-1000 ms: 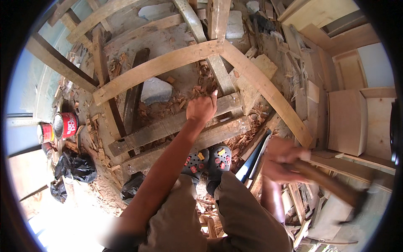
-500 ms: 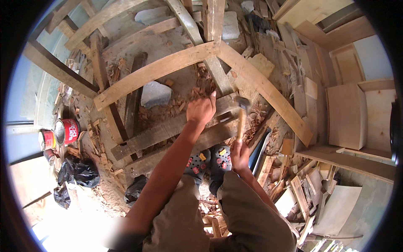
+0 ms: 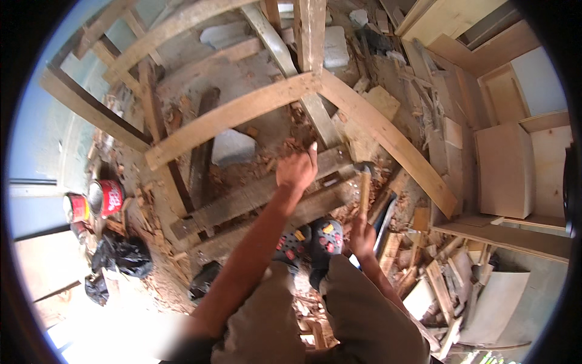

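Note:
My right hand (image 3: 364, 238) is closed around the wooden handle of a hammer (image 3: 365, 191). Its dark head is just right of the end of a weathered wooden beam (image 3: 242, 197). My left hand (image 3: 297, 171) rests over that beam, fingers curled and thumb pointing away from me; whatever is in its grip is hidden beneath the fingers. A second beam (image 3: 312, 208) lies parallel on the near side, close to my clogs. Beyond both hands stands a wooden frame (image 3: 242, 115) with a post rising at its corner.
Wood chips and offcuts litter the ground. Paint cans (image 3: 108, 197) and black plastic bags (image 3: 124, 255) are at the left. A pale stone block (image 3: 233, 147) sits inside the frame. Plywood cabinets (image 3: 503, 170) and scrap boards (image 3: 439, 291) occupy the right side.
The hammer has drawn back slightly toward me and to the right, away from the beam's end. My left hand keeps its place on the beam. The whole view has shifted a little.

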The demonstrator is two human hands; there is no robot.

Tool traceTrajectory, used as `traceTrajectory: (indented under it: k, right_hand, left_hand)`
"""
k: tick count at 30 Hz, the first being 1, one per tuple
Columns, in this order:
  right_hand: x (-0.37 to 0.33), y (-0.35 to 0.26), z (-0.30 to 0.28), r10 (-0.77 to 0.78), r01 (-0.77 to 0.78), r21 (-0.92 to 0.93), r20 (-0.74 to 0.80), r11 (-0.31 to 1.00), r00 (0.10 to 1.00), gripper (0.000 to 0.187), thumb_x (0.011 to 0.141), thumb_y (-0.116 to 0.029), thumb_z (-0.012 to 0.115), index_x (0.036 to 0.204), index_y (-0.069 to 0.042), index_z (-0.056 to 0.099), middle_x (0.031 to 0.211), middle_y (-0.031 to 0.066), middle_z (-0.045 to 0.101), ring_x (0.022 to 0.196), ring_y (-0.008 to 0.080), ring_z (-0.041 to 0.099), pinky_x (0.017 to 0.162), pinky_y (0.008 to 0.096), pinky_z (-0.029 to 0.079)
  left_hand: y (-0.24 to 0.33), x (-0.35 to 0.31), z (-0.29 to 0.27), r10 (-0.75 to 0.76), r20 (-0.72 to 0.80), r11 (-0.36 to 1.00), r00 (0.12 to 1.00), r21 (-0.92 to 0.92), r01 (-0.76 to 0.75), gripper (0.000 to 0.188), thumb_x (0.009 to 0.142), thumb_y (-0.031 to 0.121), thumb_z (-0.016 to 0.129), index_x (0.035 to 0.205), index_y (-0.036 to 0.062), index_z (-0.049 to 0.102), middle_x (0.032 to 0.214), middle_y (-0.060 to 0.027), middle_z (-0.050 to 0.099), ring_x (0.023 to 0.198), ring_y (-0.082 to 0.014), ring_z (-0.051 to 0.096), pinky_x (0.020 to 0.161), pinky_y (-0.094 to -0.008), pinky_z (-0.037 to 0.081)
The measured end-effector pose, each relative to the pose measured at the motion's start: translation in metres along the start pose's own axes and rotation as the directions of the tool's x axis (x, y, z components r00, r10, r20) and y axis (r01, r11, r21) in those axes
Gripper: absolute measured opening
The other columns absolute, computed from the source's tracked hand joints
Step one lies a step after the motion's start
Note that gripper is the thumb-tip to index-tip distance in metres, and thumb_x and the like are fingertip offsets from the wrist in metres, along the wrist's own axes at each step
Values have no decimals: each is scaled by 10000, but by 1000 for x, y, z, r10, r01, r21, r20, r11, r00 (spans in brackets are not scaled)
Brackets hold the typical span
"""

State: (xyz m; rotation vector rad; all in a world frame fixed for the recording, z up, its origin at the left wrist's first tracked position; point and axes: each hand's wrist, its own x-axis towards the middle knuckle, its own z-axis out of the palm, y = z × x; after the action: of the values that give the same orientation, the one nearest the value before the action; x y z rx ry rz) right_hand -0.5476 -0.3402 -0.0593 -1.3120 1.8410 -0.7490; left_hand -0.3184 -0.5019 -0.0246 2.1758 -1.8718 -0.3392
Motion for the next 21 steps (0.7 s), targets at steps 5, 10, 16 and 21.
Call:
traceTrajectory:
  k: [5, 10, 16, 21]
  right_hand:
    - [-23, -89, -28, 213, -179, 629, 22, 756, 977, 544, 1074, -463, 310, 706, -84, 436, 545, -32, 423, 439, 73, 385, 392, 256, 279]
    - [-12, -64, 12, -162, 145, 530, -14, 836, 987, 543, 1065, -449, 351, 681, -78, 447, 555, -22, 436, 508, 78, 434, 442, 256, 308]
    - [13, -155, -22, -83, 70, 272, 40, 960, 996, 635, 1050, -554, 308, 651, -101, 505, 523, -6, 453, 457, 119, 439, 384, 302, 307]
    - [22, -234, -82, -592, 607, 785, -432, 123, 680, 646, 937, -748, 323, 776, -130, 414, 652, 11, 443, 510, 105, 379, 464, 264, 308]
  left_hand:
    - [-17, -5, -11, -27, 107, 997, 994, -72, 35, 716, 1055, 426, 281, 646, 26, 712, 687, -230, 676, 682, -401, 700, 713, -484, 571]
    - [-4, -4, -8, 8, 68, 995, 998, -103, -1, 709, 1055, 424, 285, 641, 37, 712, 683, -231, 675, 682, -400, 701, 715, -486, 572]
    - [-15, -4, -14, -58, 111, 994, 992, -84, 68, 736, 1049, 451, 273, 625, 23, 695, 685, -248, 671, 689, -421, 698, 717, -513, 572]
    - [-15, -6, -11, -71, 143, 994, 987, -76, 82, 751, 1048, 472, 249, 663, 16, 705, 703, -253, 679, 715, -428, 703, 722, -524, 574]
